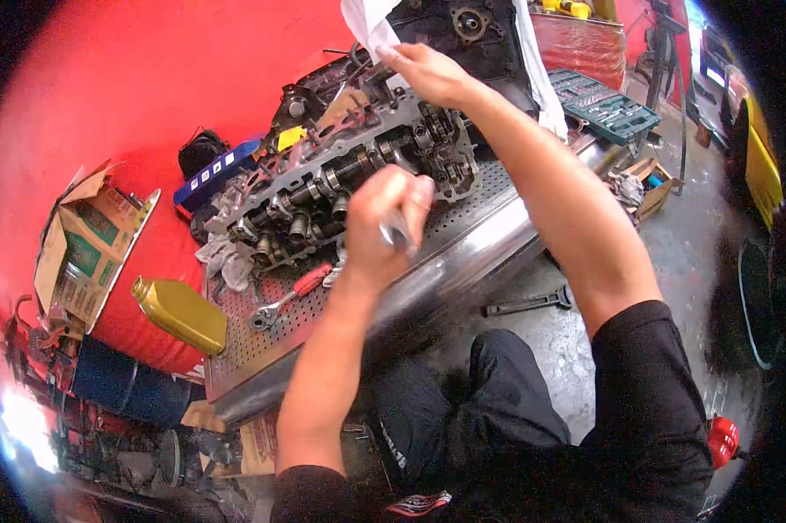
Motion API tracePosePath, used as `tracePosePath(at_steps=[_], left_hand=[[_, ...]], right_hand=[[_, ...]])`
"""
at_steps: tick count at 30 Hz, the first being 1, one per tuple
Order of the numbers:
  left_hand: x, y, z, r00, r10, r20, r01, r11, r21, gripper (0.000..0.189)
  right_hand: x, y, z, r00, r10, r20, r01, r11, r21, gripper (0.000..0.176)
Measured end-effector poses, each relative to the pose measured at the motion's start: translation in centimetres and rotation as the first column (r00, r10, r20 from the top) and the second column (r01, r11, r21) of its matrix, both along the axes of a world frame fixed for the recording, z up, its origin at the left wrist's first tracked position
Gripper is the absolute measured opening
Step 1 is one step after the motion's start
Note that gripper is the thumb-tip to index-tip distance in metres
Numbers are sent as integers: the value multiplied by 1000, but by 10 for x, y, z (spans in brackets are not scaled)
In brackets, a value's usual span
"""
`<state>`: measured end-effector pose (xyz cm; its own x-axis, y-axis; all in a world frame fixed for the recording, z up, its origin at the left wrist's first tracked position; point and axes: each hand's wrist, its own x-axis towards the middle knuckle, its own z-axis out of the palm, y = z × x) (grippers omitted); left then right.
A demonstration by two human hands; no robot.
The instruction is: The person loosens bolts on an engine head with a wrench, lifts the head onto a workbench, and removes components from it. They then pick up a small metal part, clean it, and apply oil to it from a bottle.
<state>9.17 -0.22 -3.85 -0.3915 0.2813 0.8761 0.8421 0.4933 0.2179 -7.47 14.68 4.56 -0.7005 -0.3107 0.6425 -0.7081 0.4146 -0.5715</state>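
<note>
My left hand (382,222) is closed in a fist in front of the cylinder head (310,187). A shiny metal piece (396,234) shows in its grip; I cannot make out its kind. My right hand (432,74) reaches past the far end of the cylinder head, and its fingers pinch a white sheet of paper or cloth (371,22). The cylinder head lies on a perforated metal bench (236,357), with its camshaft and valve parts exposed. On the bench, nearer to me, rests a ratchet with a red handle (310,280).
A gold oil bottle (184,315) stands at the bench's left end, beside a cardboard box (84,253) on a red drum (140,327). An open green socket case (615,112) lies at the far right. A dark tool (530,302) is on the floor.
</note>
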Motion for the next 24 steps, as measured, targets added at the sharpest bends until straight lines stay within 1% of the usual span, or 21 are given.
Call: tracePosePath(at_steps=[1,2,3,4,6,7,8,9,10,11,12,13,14,15,16,18,20,22,24], left_hand=[[-2,-6,12,997,33,71,-31,999,-24,28],[-3,-10,21,987,69,144,-63,997,-46,31],[-11,-15,29,978,59,198,-41,995,-89,31],[-21,-16,35,986,51,159,-30,991,-131,33],[-29,-16,46,994,62,85,-42,974,-222,35],[-26,-11,39,993,113,31,-105,973,-203,31],[-26,-3,31,987,157,-23,-159,970,-186,27],[-25,5,7,943,271,-195,-321,896,-308,20],[-23,10,-26,867,336,-369,-475,783,-403,13],[-30,9,-61,862,298,-411,-478,747,-461,10],[-31,8,-87,857,252,-450,-479,712,-514,8],[-16,13,-92,881,213,-422,-417,772,-480,8],[-7,14,-91,902,185,-390,-368,802,-470,9],[3,15,-87,921,154,-359,-318,830,-459,10],[12,14,-71,927,115,-358,-255,892,-373,13],[13,10,-41,923,119,-365,-230,932,-279,18],[2,-1,-18,952,75,-297,-118,984,-130,19],[-6,-14,-1,987,19,-161,-40,991,-126,22],[-7,-18,12,1000,1,0,-1,995,-99,24]], right_hand=[[1,-1,1,996,-83,38,83,997,9,78],[2,2,0,996,-59,71,58,998,17,78],[3,6,-1,994,-26,105,23,999,28,79],[3,4,1,991,22,135,-28,999,41,79],[-3,0,-2,991,37,126,-43,998,48,87],[-8,2,0,989,8,149,-21,996,85,93],[-12,4,2,985,-20,171,-1,992,123,99],[-9,1,0,978,-53,200,43,998,55,101],[-19,2,-6,984,-8,178,4,1000,19,102],[-29,3,-8,985,-30,168,25,999,33,102],[-35,3,-10,986,-60,157,53,997,50,102],[-33,1,-12,988,-79,136,71,996,59,100],[-34,2,-10,989,-105,106,100,993,57,99],[-39,1,-11,990,-95,102,90,995,50,97],[-34,-1,-17,989,-88,119,79,994,75,97],[-25,2,-6,986,-120,115,108,989,104,97],[-23,0,-5,974,-170,152,151,981,125,97],[-32,-4,-8,978,-135,156,123,989,87,94],[-28,0,-7,982,-118,150,100,988,121,90]])
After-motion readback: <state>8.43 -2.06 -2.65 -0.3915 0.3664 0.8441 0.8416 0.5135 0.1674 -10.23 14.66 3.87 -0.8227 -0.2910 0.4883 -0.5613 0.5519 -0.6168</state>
